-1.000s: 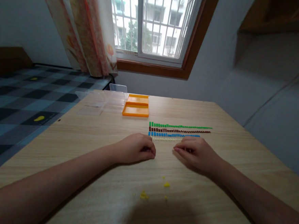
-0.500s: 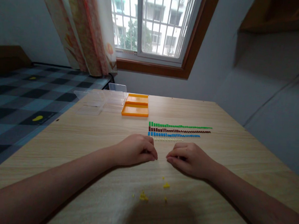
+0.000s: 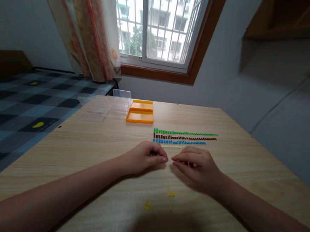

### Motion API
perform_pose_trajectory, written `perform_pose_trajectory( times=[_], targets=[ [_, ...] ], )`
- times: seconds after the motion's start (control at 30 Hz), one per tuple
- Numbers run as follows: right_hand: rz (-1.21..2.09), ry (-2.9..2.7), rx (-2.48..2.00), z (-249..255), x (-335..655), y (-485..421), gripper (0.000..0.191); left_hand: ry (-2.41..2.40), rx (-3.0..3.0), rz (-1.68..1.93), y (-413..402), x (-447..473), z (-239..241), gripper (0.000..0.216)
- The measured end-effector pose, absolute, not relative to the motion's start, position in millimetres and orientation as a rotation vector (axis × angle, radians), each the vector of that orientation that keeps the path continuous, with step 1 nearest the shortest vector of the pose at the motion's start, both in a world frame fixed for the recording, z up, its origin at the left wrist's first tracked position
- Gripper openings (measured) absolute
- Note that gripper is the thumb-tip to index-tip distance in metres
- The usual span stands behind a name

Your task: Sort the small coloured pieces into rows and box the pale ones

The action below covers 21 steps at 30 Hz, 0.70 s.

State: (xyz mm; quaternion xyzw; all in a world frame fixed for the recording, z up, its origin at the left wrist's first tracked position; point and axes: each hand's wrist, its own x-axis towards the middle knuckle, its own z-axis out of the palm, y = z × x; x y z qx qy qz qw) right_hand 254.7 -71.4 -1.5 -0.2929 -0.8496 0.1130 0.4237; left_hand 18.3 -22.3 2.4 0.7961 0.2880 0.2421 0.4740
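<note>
My left hand (image 3: 146,159) is raised a little off the table, thumb and forefinger bent together; whether a small piece is between them I cannot make out. Opposite it, a short gap away, my right hand (image 3: 198,165) also has its fingertips drawn together, and anything in them is hidden. Behind both hands run neat rows of tiny blocks: a green row (image 3: 169,132), a dark brown row (image 3: 174,137), a blue row (image 3: 179,142) and a pale cream row (image 3: 178,146) partly covered by my fingers. Loose yellow pieces (image 3: 148,205) lie nearer to me, with another yellow cluster (image 3: 171,194) beyond them.
An orange two-part tray (image 3: 139,121) rests toward the back of the wooden table (image 3: 99,183). Clear plastic cases (image 3: 92,116) stand open to its left. A bed with a checked cover (image 3: 39,97) adjoins the left side; a barred window (image 3: 163,28) is ahead.
Both hands have lifted slightly from the table, and the gap between their fingertips has narrowed. The view has tilted a little. The rows and yellow pieces look unchanged.
</note>
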Motion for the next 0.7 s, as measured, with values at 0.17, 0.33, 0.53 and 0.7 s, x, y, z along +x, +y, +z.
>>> perform_pose_trajectory(
  times=[0.17, 0.33, 0.53, 0.7],
  targets=[
    [0.274, -2.043, -0.655, 0.5, 246.0, -78.2, 0.006, 0.657, 1.650, 0.620, -29.3, 25.3, -1.6, 0.021],
    [0.246, -2.021, -0.640, 1.1, 245.2, -78.4, 0.005, 0.665, 1.536, 0.641, -32.2, 28.7, -2.2, 0.021],
    [0.206, -2.018, -0.628, 2.9, 247.2, -79.6, 0.006, 0.686, 1.515, 0.611, -33.2, 26.2, 2.0, 0.025],
    [0.165, -2.050, -0.613, 2.6, 248.4, -79.1, 0.007, 0.687, 1.509, 0.594, -33.0, 26.2, 2.2, 0.023]
  ],
)
